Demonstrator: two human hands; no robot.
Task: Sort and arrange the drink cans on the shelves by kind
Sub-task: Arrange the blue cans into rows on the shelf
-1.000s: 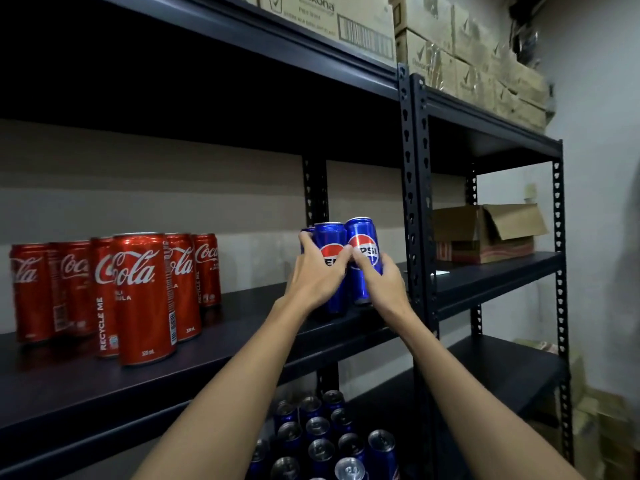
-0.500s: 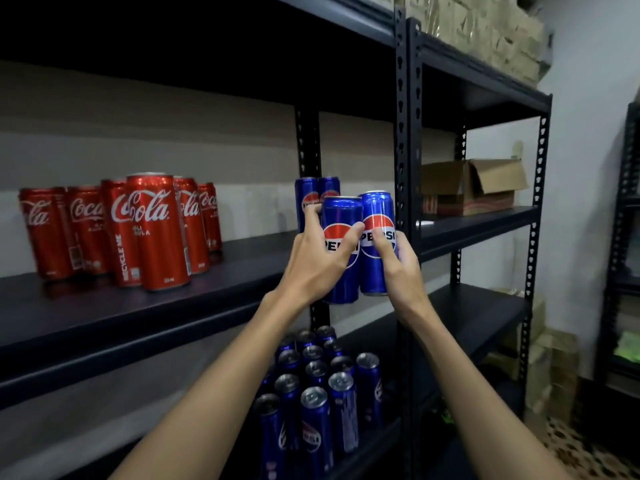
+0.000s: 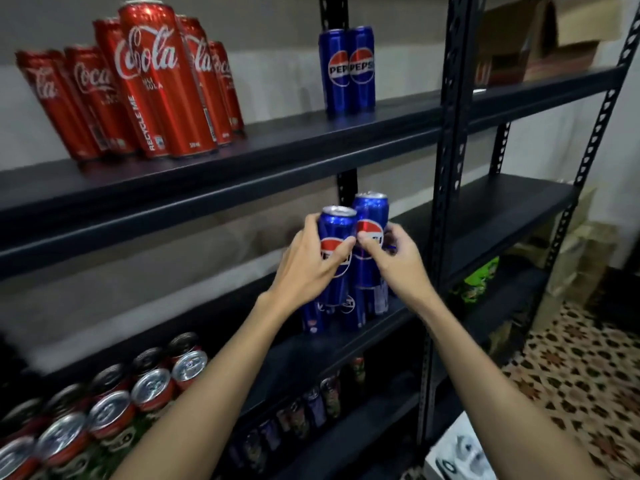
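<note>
Item: two Pepsi cans, one in each of your hands, held side by side and touching, above the Pepsi group point(image 3: 341, 308) on the middle shelf point(image 3: 485, 216).

Left hand point(image 3: 308, 268): wrapped round the left can point(image 3: 336, 247) at mid-body, thumb across the logo.
Right hand point(image 3: 394, 261): wrapped round the right can point(image 3: 369, 237) at mid-body, fingers behind it.

Handling: thin metal wall, stiff if sealed. Whether they are full you cannot tell; treat them as full and moderately heavy. The smooth glossy skin is likely slippery, and it dents under a hard squeeze. Keep hold round the middle of the body, clear of rim and base.

Orientation: long axis near upright, tops up; the right can sits slightly higher. Logos face you.

Destination, by judgement: the top shelf point(image 3: 277, 157), beside the Pepsi pair point(image 3: 348, 69) standing right of the Coke cans point(image 3: 152, 88). Set them down flat on their bases; tall narrow cans tip easily.

Also present: red-topped cans point(image 3: 114, 407) on the lower shelf.
</note>
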